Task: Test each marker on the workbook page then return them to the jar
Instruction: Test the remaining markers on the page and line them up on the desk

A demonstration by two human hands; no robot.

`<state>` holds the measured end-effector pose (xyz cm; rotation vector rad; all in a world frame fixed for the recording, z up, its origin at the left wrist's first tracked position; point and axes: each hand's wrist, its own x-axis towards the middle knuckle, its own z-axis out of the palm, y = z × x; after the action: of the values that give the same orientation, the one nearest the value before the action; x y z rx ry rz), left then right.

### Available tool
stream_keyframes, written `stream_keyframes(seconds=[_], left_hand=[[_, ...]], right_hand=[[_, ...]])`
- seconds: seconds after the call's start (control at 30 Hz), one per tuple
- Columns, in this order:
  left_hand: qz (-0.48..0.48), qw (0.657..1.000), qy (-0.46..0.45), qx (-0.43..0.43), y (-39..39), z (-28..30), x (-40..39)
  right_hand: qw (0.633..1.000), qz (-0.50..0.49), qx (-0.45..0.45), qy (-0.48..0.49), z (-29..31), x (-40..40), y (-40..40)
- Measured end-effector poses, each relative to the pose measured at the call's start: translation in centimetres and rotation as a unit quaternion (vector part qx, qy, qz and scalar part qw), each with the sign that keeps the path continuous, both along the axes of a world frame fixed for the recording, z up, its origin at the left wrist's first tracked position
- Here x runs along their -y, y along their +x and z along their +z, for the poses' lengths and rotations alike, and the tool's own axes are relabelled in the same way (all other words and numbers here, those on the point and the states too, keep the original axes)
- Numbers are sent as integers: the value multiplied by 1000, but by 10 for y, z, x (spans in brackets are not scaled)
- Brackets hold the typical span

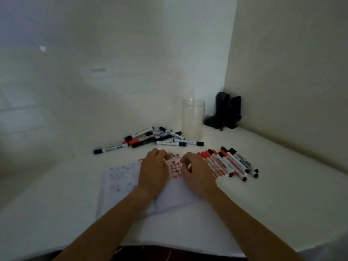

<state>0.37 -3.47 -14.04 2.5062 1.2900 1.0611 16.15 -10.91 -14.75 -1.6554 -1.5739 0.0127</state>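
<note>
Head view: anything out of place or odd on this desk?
Nothing damaged or spilled. The jar stands upright and looks empty. One loose pile of markers lies jumbled left of it; a neater row of markers lies beside the workbook.

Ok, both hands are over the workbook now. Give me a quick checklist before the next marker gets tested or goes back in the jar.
1. Jar upright with an open mouth: ok, it stands behind the page and looks empty.
2. Workbook open and flat on the table: ok, red test marks show on the page.
3. Marker in the grip: cannot tell; left hand and right hand are curled and blurred, and something small sits between them.
4. Cap off or on: cannot tell.
5. Loose pile of markers left of the jar: ok, within view, unsorted.
6. Row of markers beside the right hand: ok, lying side by side, capped.
</note>
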Motion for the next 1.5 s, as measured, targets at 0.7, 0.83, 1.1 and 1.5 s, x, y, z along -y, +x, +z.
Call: stream_keyframes(seconds=[0.7,0.83,1.1,1.5], left_hand=[[-44,987,146,50,-35,15,-32],[-147,984,86,52,-36,9,-11],[-133,987,78,48,-43,-13,-16],[-125,986,94,65,-44,-17,-20]], right_hand=[[979,-40,149,136,-8,-28,-27],[975,20,178,128,-9,-27,-30],[977,39,197,79,-10,-23,-34],[972,43,219,75,-8,-22,-38]])
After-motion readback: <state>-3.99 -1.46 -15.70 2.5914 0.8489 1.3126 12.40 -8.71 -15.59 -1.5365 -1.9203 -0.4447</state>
